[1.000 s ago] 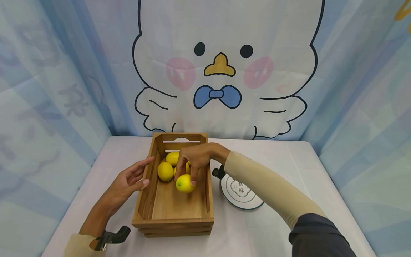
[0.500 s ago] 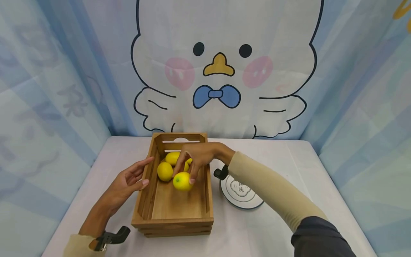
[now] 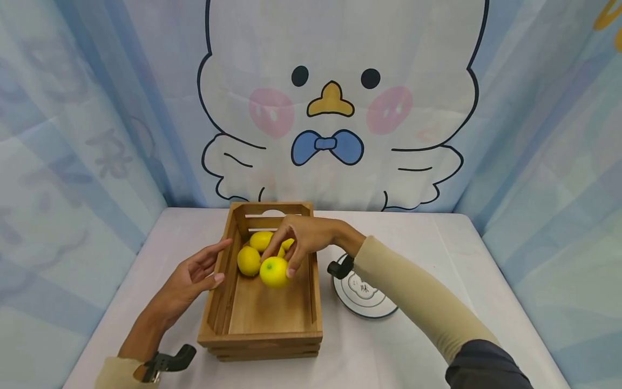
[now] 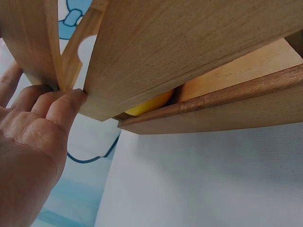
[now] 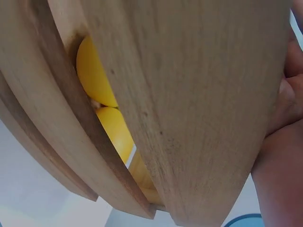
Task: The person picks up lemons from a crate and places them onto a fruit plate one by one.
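Surrounding Furnishings

Desk (image 3: 403, 351): white surface. Plate (image 3: 364, 296): round, white, dark-rimmed, printed characters, partly hidden; lies on desk. Backdrop (image 3: 170, 97): fabric, bearing cartoon bird (image 3: 335, 48) with blue bow tie (image 3: 325, 143). Side drapes (image 3: 73, 162): pair, pale blue, patterned.

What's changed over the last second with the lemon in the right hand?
The right hand has carried the pinched lemon a little up and left in the head view, its wrist swinging slightly right. Nothing was newly grasped or released. The left hand stays at the left side of the wooden crate; crate and white plate look unmoved.
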Available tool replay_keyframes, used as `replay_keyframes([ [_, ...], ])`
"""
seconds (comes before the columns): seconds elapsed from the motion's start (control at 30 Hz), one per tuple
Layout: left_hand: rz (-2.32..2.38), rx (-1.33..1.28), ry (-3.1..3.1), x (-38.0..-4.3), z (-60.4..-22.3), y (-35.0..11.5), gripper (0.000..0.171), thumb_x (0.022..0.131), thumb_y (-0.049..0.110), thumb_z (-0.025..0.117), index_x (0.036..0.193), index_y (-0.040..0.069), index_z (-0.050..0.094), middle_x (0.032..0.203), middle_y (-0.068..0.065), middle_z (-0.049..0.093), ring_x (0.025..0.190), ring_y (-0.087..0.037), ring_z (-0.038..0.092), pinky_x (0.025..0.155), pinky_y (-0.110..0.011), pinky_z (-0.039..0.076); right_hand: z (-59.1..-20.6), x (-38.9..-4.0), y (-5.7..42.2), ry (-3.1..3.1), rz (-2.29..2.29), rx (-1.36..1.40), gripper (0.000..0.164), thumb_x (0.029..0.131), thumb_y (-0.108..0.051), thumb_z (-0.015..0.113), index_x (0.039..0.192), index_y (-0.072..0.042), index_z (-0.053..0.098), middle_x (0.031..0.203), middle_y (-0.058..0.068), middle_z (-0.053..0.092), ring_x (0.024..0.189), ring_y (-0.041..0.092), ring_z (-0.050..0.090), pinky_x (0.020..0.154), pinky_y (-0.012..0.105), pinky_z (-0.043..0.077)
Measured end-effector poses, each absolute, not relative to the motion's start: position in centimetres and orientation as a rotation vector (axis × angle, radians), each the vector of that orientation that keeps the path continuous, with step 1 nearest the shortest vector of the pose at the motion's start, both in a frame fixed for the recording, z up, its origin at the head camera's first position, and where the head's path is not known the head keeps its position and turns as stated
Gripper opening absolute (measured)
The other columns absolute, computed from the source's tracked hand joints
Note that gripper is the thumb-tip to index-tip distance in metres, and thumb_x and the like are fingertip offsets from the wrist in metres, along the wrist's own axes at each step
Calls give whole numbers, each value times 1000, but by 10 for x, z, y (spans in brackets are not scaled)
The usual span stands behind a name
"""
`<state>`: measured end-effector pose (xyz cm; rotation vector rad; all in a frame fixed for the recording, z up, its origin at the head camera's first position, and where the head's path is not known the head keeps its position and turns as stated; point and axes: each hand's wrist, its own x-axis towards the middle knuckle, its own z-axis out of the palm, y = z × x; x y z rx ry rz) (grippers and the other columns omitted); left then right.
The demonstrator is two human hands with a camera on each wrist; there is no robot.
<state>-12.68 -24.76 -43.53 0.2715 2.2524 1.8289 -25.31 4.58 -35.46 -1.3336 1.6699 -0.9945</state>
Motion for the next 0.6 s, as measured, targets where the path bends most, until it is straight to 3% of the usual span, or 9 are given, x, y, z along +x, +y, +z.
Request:
replay_keyframes([
  [0.27, 1840, 283, 2244, -127, -436, -248, 64, 100, 15, 60, 155, 32, 34, 167, 4, 19, 155, -27, 14, 110, -16, 38, -369, -253, 52, 1614, -1151, -1345, 52, 75, 3, 83, 124, 4, 67, 122, 10, 71, 111, 19, 65, 94, 45, 57],
  [0.43, 1842, 291, 2237, -126, -436, -248, 63, 100, 15, 60, 155, 32, 34, 167, 5, 19, 155, -27, 14, 110, -14, 37, -377, -252, 57, 1583, -1282, -1286, 55, 74, 2, 84, 125, 4, 66, 126, 11, 68, 114, 23, 64, 93, 51, 56],
  [0.6, 1844, 312, 2232, -125, -436, -248, 63, 100, 14, 59, 155, 31, 33, 167, 4, 19, 155, -28, 14, 107, -11, 37, -378, -248, 65, 1565, -1413, -1238, 57, 75, -2, 85, 127, 6, 64, 131, 19, 64, 117, 29, 66, 91, 49, 57],
])
